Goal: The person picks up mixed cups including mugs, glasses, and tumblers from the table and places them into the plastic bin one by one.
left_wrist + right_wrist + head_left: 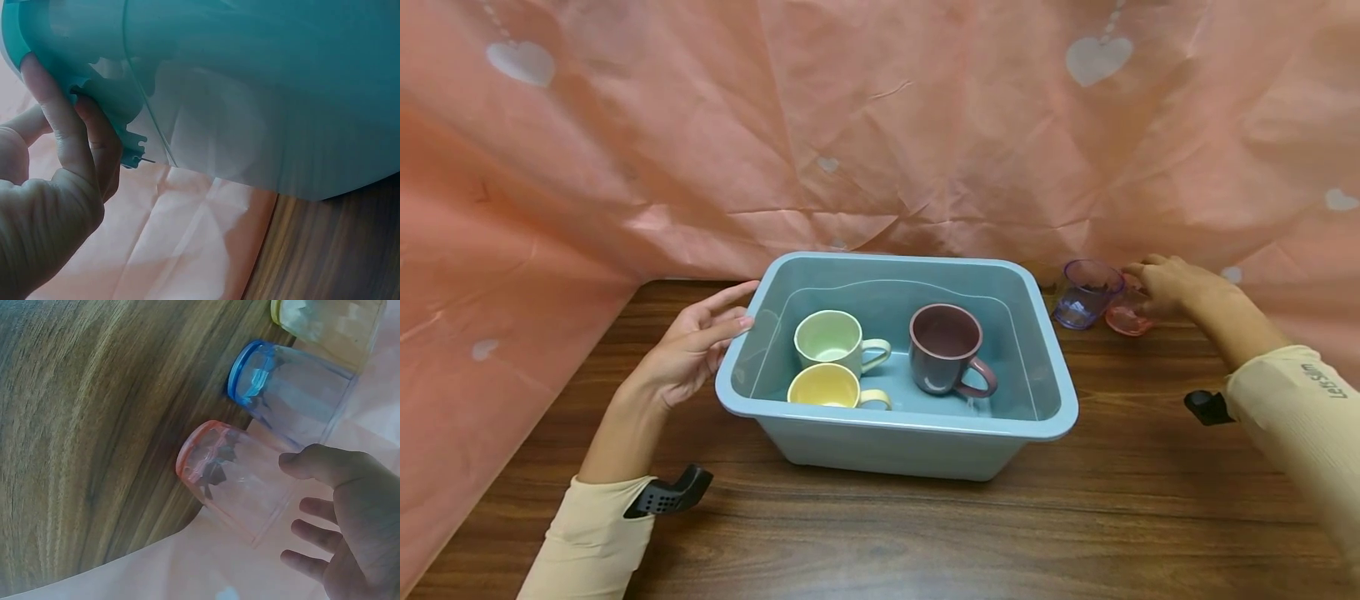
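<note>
A pink tumbler (1127,321) is found just at the fingertips of the right grip (1176,287), stood upright on the table (880,542). It is not yet grasped: the thumb is held by its rim and the other fingers are spread apart; whether the tumbler is touched cannot be told. The step in hand is judged to be a reach for this tumbler. For the next move, thumb and fingers would need to be brought together on its wall, with care that its neighbour is not knocked.

That neighbour, a violet-blue tumbler (1084,302), is placed just left of the right grip; past it, a yellow tumbler (331,328) is partly shown in the right wrist view. Farther left, a blue tub (895,423) is set between the two grips. Its near rim is touched by the left grip (692,342), whose fingers are loosely extended and not clamped, perhaps so that the tub is steadied. Inside, a green mug (829,340) and a yellow mug (824,387) are kept nearer the left grip, a maroon mug (938,358) nearer the right.
</note>
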`<action>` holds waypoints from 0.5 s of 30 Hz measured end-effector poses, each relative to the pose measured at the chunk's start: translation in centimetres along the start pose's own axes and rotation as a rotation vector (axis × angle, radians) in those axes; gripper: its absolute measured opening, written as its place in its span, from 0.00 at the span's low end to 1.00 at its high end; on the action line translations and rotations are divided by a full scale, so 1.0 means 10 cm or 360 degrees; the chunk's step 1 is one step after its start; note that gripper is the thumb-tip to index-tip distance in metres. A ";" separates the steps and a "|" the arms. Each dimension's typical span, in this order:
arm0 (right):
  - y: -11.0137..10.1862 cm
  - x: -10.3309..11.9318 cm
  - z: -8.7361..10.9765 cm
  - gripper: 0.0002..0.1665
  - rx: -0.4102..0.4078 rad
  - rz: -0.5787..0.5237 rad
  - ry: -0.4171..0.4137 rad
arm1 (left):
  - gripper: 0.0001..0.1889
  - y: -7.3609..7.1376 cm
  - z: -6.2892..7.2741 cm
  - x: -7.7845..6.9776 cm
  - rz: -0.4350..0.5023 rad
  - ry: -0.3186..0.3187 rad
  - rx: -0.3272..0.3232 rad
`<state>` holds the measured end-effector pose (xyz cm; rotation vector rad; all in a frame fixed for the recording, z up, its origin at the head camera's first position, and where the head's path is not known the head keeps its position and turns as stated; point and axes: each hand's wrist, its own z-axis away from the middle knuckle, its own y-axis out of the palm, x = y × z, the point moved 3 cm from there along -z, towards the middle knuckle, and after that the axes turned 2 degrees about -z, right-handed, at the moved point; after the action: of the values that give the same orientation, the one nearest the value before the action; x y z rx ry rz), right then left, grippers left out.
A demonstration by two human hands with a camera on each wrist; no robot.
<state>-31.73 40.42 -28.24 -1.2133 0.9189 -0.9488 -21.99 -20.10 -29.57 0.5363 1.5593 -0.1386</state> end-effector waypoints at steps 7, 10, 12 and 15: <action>0.05 -0.08 0.00 0.42 -0.0002 -0.0029 0.0042 | 0.30 0.01 -0.01 -0.02 -0.0008 0.0004 -0.0001; 0.06 -0.10 -0.01 0.42 -0.0006 -0.0051 0.0061 | 0.30 0.01 -0.01 -0.02 -0.0009 0.0007 0.0000; 0.07 -0.11 -0.01 0.43 -0.0001 -0.0063 0.0075 | 0.30 0.01 -0.01 -0.02 -0.0006 0.0007 0.0001; 0.09 -0.13 -0.02 0.45 0.0011 -0.0077 0.0088 | 0.30 0.01 0.00 -0.02 -0.0013 0.0004 -0.0001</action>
<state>-32.27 41.65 -29.12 -1.2131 0.9328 -1.0275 -21.99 -20.08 -29.32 0.5300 1.5643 -0.1433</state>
